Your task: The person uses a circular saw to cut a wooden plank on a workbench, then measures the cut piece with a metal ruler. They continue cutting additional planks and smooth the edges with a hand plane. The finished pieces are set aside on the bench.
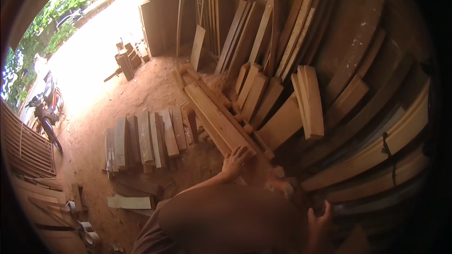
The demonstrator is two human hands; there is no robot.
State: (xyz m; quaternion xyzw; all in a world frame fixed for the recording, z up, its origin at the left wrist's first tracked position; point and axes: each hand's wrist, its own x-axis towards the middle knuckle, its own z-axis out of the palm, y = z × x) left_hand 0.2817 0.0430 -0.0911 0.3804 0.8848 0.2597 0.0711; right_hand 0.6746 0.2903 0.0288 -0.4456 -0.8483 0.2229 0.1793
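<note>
A thick wooden beam (214, 113) lies lengthwise on a low wooden bench frame (180, 76), running from far left to near right. My left hand (237, 161) grips its near end from above, the fingers bent over the wood. Just right of that end sits a reddish-orange tool (280, 183), too blurred to name its kind. My right hand (320, 220) is at the lower right, apart from the beam. Its thumb and a finger stand apart with nothing visible between them; the rest of that hand is dark and partly hidden.
Cut wooden blocks (141, 141) stand in a row on the dirt floor left of the bench. Long boards (301, 23) lean along the wall, and more timber (367, 160) crowds the right. A motorcycle (48, 106) stands at the bright opening, beside a slatted panel (28, 138).
</note>
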